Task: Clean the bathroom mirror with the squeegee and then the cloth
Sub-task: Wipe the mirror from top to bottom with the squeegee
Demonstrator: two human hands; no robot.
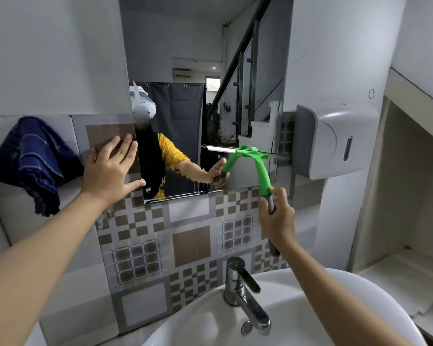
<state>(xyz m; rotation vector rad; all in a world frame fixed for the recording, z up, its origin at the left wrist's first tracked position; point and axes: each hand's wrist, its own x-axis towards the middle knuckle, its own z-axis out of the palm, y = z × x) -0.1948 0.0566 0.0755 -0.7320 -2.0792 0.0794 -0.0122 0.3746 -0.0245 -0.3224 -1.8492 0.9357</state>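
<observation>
A grey-and-brown patterned tile wall [185, 245] backs a white basin [298, 308] with a chrome tap [245, 295]; the mirror [185, 71] hangs above the tap. Left of the mirror, the left hand [110, 168] lies flat on the tiles with fingers straight and spread, the thumb at the mirror's lower left edge. Further left of the mirror, a dark blue cloth [30, 161] hangs draped against the wall. The right hand [276, 218], below the mirror's lower right corner, grips the grey handle of the green squeegee [259, 168], whose blade lies across the mirror's lower right part (water runs show beneath it). A white dispenser [335, 143] sits right of the mirror.
</observation>
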